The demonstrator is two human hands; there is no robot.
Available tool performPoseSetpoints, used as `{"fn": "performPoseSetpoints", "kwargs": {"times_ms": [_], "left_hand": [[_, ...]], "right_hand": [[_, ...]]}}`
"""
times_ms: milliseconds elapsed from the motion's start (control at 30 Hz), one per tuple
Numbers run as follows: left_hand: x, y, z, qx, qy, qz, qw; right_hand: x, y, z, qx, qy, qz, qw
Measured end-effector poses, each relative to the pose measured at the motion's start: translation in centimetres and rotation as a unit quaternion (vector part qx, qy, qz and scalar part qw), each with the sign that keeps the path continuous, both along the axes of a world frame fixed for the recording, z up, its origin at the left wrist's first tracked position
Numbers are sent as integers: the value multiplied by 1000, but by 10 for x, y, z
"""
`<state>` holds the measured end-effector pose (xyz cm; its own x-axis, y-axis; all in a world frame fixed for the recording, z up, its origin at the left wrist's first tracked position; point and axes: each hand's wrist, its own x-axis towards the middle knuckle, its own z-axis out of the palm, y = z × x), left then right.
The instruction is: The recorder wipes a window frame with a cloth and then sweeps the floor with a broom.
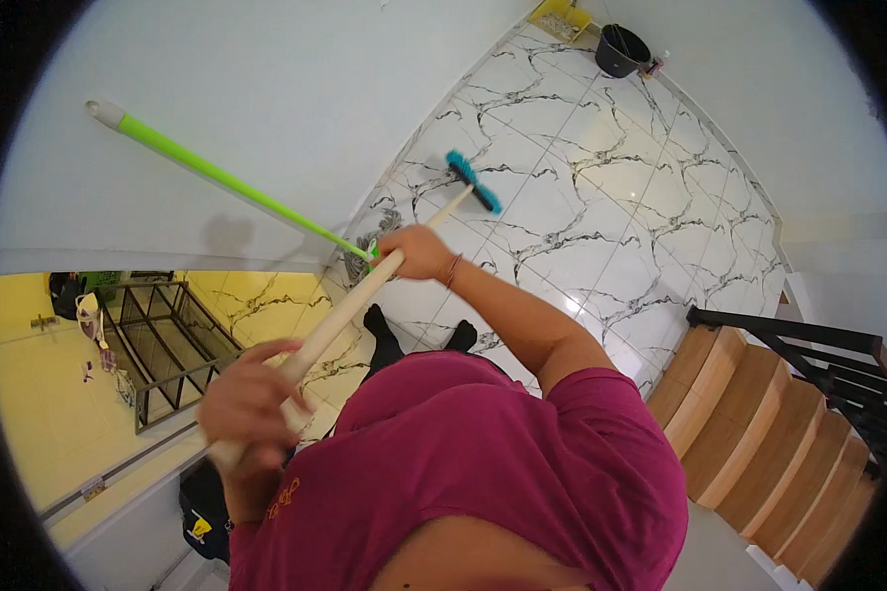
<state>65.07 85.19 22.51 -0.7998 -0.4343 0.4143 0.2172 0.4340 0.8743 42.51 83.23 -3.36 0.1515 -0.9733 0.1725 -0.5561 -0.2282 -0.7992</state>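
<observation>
A broom with a pale wooden handle point(350, 307) slants down and away from me. Its teal and black bristle head point(473, 181) rests on the marble-patterned floor. My right hand point(416, 253) is closed around the middle of the handle, with a thin band at the wrist. Nearer my body, my left hand point(254, 404) is wrapped around the handle's upper part, its fingers blurred by motion. Beside my right hand, a mop with a bright green pole point(222, 177) leans toward the left wall, its grey strands point(379, 231) on the floor.
A black bucket point(622, 51) and a yellow container point(562, 18) stand at the far wall. Wooden stairs point(749, 414) with a black railing point(788, 335) rise on the right. Through a doorway on the left is a dark metal-framed rack point(172, 345). My feet are just below the mop.
</observation>
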Motion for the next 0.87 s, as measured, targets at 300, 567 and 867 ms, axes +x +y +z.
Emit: {"fn": "performPoseSetpoints", "kwargs": {"times_ms": [300, 567, 867], "left_hand": [[-16, 19, 9, 71, -22, -30, 997], [-48, 14, -9, -35, -72, -68, 994], [-83, 4, -4, 84, 100, -209, 969]], "right_hand": [[29, 55, -20, 82, -17, 132, 988], [-49, 47, -9, -8, 5, -78, 997], [-35, 166, 36, 143, -54, -234, 960]]}}
